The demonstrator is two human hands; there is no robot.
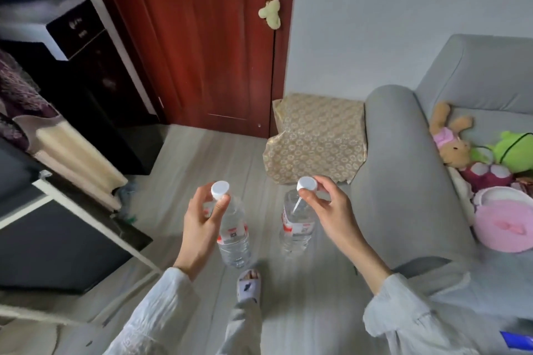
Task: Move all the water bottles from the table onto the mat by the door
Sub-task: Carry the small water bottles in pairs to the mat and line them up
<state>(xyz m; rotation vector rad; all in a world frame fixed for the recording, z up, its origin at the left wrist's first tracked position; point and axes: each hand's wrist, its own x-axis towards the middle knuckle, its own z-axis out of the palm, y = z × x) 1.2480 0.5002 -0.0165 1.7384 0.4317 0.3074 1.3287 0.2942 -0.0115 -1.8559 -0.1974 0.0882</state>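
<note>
I carry two clear water bottles with white caps and red-and-white labels, both hanging upright above the floor. My left hand (202, 222) grips the neck of the left bottle (234, 236) just under its cap. My right hand (328, 207) pinches the neck of the right bottle (297, 228) below the cap. Ahead on the floor lies a tan patterned mat (317, 138), to the right of the dark red door (207, 37) and against the sofa's arm. Nothing stands on the mat.
A grey sofa (403, 181) with plush toys and a pink round cushion fills the right side. A black cabinet (86, 89) and a white-framed table edge (72, 210) stand on the left. My slippered foot (248, 285) is on the grey wooden floor.
</note>
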